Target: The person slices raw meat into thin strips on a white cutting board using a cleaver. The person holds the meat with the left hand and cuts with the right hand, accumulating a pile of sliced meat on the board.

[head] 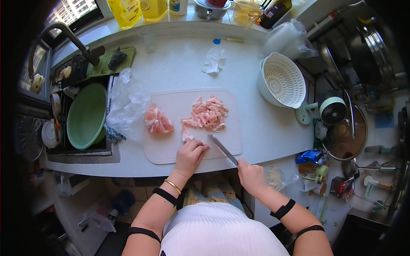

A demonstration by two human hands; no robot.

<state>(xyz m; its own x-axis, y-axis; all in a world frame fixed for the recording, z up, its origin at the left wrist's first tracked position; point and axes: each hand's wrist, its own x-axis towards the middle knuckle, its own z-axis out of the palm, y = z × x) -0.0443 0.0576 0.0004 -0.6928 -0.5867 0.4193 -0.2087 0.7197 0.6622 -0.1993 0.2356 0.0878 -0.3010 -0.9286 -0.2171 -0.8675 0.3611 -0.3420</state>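
Note:
My left hand (191, 156) presses its bent fingers on a small piece of raw meat (186, 133) near the front of a white cutting board (166, 150). In my right hand (252, 175) is the handle of a kitchen knife (223, 149). Its blade slants up and left over the board's right front part, apart from the meat. Behind my left hand lies a heap of raw meat strips (209, 113). A larger chunk of raw meat (158, 120) rests on the board's left side. My fingers hide part of the small piece.
A clear plastic bag (126, 104) lies left of the board, beside a sink holding a green basin (86, 116). A white colander (282, 80) and a small fan (333, 108) stand to the right. Crumpled tissue (214, 60) lies behind the board. Bottles (125, 12) line the windowsill.

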